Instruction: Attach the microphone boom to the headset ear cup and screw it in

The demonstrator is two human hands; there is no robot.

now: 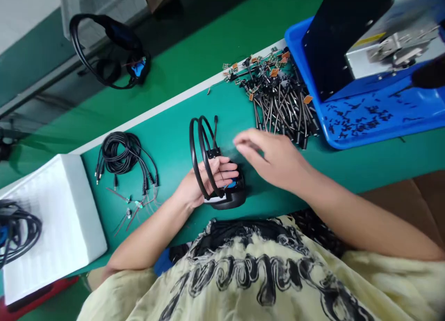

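My left hand (pixel 208 178) is shut around a black headset (pixel 231 198), its fingers curling through the looped bands and over a blue part by the earcup. My right hand (pixel 267 156) hovers open just beside the headset, holding nothing, with its fingertips near the bands. Beyond it lies a heap of black-and-metal cable pieces with small boards (pixel 280 100). A coiled black cable (pixel 120 154) lies left of my left hand, with a few thin wire bits (pixel 128 215) below it.
The green bench mat (pixel 167 140) has a white back edge (pixel 174 100). A blue tray (pixel 377 112) of small black parts sits under a metal machine (pixel 382 47) at the right. A white pad (pixel 52 228) holds black cable (pixel 15 230). Another headset (pixel 107 49) lies beyond the bench.
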